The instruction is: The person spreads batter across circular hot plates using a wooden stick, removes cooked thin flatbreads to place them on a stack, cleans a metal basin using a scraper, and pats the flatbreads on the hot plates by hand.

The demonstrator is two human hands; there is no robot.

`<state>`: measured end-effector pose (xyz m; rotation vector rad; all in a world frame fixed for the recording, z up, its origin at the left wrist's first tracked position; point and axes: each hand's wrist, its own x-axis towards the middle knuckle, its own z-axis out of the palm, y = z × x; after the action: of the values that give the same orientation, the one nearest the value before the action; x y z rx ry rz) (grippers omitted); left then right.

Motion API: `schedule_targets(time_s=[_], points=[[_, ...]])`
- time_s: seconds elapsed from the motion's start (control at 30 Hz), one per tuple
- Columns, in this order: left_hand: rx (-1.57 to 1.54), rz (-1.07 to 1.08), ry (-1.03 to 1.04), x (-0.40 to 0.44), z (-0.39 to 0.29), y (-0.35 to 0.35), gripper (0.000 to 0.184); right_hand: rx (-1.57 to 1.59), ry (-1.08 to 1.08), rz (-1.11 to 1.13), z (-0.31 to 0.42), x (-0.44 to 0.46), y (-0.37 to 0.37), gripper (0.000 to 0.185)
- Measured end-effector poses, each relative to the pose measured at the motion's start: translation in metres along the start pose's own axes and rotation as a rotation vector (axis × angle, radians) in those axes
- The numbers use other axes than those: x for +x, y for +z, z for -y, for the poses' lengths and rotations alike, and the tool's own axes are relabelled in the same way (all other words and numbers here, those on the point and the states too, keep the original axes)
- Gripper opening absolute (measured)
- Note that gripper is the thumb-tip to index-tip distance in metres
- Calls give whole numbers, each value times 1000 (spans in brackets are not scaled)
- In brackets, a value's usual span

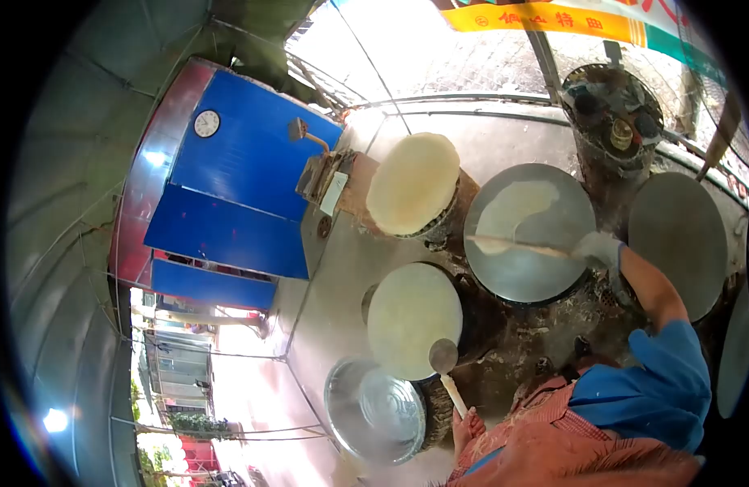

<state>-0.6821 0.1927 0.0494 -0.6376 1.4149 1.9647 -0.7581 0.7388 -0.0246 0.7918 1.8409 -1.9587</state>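
Note:
My right hand point(599, 248), in a pale glove, is closed round one end of a wooden batter spreader point(524, 246). The spreader lies across a round griddle point(545, 280), where pale batter point(508, 213) covers the upper part unevenly. Lower down, my left hand point(467, 428) grips the pale handle of a ladle point(443, 357), partly hidden by my apron. The ladle's round bowl hangs over the edge of a second griddle covered by a thin pale pancake point(411, 312). Whether the bowl touches the pancake, I cannot tell.
A large pale round flatbread point(413, 184) sits on a stand beyond. At lower left is a shiny metal basin point(342, 414). To the right stands a grey griddle point(679, 243). A drum point(610, 158) holding assorted items stands behind. Blue panels point(244, 154) rise at left.

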Motion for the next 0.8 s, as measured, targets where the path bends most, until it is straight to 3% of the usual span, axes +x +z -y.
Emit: schedule_targets(time_s=[0.03,0.1,0.17,0.2,0.27,0.4,0.43,0.5,0.57,0.63,0.73,0.8], points=[[-9,15,12,1,1,4,26,-24,11,7,29,-40,2,17],[-16,-34,35,-1,7,4,26,14,-273,-49,-11,10,-29,15],[-38,-45,11,-6,10,-1,27,48,-152,-116,37,9,-34,16],[-62,-66,23,-8,13,-1,28,48,-233,-117,35,32,-35,20],[-70,-95,18,-11,14,2,27,-27,-184,-42,62,15,-18,22],[-78,-166,23,-13,18,-1,28,-154,-92,122,15,2,-30,26],[-89,-180,27,-12,22,-2,28,-91,65,137,30,-25,-34,26],[-135,-163,28,-22,20,8,28,-155,-175,158,20,3,-52,24],[-159,-148,20,-27,19,6,29,-190,-71,22,66,2,-43,24],[-167,-168,11,-31,22,1,30,-195,-221,32,71,35,-31,23],[-169,-233,-31,-32,28,-22,31,-335,-88,60,87,-2,-13,22],[-152,-255,-18,-32,30,-37,30,-259,-55,200,50,-16,-35,21]])
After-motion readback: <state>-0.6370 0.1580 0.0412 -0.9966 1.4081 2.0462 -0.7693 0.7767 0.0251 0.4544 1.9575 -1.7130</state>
